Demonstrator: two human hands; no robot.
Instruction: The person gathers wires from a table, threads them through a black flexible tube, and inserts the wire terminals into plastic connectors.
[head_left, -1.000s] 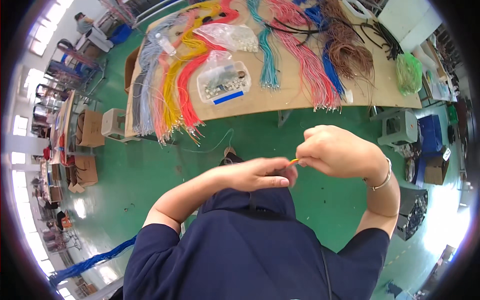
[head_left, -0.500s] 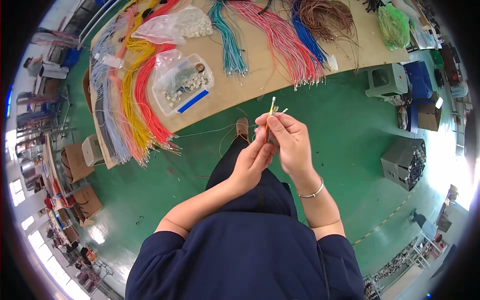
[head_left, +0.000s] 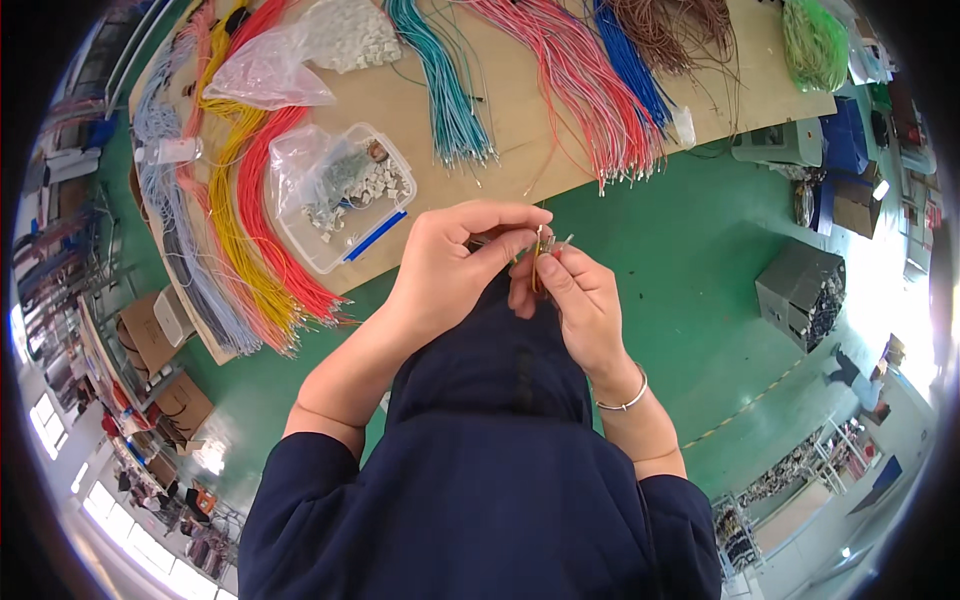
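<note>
In front of my body, my right hand (head_left: pixel 578 290) pinches a few short wires (head_left: pixel 537 272), one of them yellow, between thumb and fingers. Their light metallic ends stick up past the fingertips. My left hand (head_left: pixel 440 258) meets it from the left, its thumb and forefinger closed beside the wire tips. What sits between those left fingertips is too small and covered to make out. A bracelet (head_left: pixel 628 392) circles my right wrist. Both hands hang off the table's near edge, above my dark-clothed legs.
The tan table (head_left: pixel 510 190) ahead carries bundles of yellow wires (head_left: pixel 232 215), red wires (head_left: pixel 265 205), teal wires (head_left: pixel 450 110) and pink wires (head_left: pixel 580 90). A clear plastic box (head_left: pixel 405 185) holds small white connectors. A grey bin (head_left: pixel 790 290) stands on the green floor at right.
My left hand has risen and turned over, from below the wires up to their tips. The right hand keeps its pinch and has dropped slightly. The view has shifted a little.
</note>
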